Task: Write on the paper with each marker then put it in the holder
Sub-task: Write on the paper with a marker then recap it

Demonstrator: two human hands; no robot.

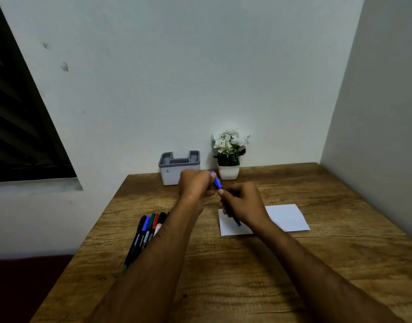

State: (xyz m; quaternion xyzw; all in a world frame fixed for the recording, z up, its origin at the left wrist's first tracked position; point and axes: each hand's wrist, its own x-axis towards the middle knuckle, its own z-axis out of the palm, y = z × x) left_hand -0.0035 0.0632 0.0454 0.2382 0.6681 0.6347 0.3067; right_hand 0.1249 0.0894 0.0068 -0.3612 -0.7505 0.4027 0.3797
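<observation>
Both hands meet above the wooden table (247,264), holding one blue marker. My left hand (195,185) pinches the blue cap (217,181) at the marker's upper end. My right hand (243,203) is closed around the marker's dark barrel (236,221), whose lower end sticks out over the white paper (286,217). Whether cap and barrel are joined or apart I cannot tell. Several more markers (145,231) lie side by side to the left, partly hidden by my left forearm. The grey and white holder (177,166) stands at the back against the wall.
A small white pot of white flowers (228,157) stands right of the holder, close behind my hands. Walls close off the table at the back and on the right. A dark louvred window (18,127) is at the left.
</observation>
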